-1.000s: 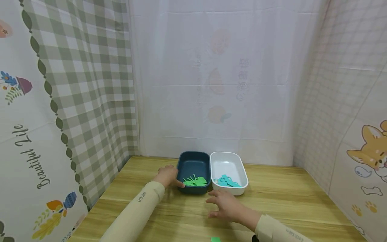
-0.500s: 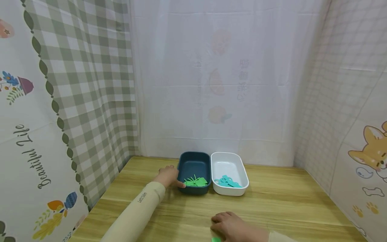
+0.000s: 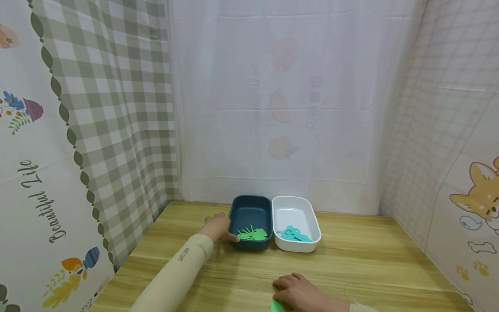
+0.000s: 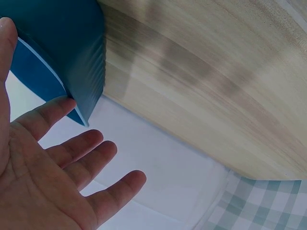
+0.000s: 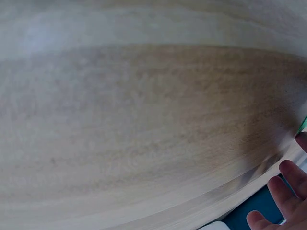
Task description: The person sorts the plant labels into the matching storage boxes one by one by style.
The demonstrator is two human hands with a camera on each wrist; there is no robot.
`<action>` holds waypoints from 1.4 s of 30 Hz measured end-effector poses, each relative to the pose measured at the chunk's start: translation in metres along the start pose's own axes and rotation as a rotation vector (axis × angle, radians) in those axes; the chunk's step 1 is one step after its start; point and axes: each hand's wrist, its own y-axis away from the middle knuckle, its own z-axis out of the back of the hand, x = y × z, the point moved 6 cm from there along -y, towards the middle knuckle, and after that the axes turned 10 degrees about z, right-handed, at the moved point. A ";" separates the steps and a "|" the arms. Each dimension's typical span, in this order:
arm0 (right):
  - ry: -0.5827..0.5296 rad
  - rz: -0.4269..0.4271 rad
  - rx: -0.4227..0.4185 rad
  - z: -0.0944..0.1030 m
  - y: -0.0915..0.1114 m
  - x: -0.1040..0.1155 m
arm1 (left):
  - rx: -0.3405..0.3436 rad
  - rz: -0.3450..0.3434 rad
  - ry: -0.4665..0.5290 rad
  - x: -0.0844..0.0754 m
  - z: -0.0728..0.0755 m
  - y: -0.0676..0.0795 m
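Observation:
My left hand (image 3: 217, 227) rests against the left side of a dark blue box (image 3: 249, 212), thumb at the front rim. In the left wrist view its index fingertip touches the rim of the box (image 4: 79, 72), and the other fingers spread loosely. Flat bright green pieces and thin green sticks (image 3: 252, 234) lie inside that box. Near the front of the table my right hand (image 3: 300, 294) pinches a small flat green piece (image 3: 276, 306), partly cut off by the frame. A sliver of the green piece (image 5: 303, 125) shows beside a fingertip in the right wrist view.
Directly right of the dark box stands a white box (image 3: 296, 246) with several turquoise pieces (image 3: 292, 234) in it. Both stand near the back of a wooden table (image 3: 358, 260). A white curtain (image 3: 234, 108) hangs behind, and a checked cloth (image 3: 117, 86) closes the left side.
My right hand has moved from in front of the white box down toward the table's front and taken hold of the green piece, which now sits tilted. The left hand stays at the dark box.

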 end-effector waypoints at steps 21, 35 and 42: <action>-0.058 -0.077 -0.012 0.001 -0.009 -0.002 | 0.013 0.003 -0.002 -0.001 0.001 0.002; -0.060 -0.304 -0.077 0.018 -0.008 -0.020 | 0.009 0.003 0.007 0.000 0.000 0.000; -0.077 -0.395 -0.165 0.033 -0.007 -0.036 | 0.005 0.004 0.001 0.001 0.000 0.000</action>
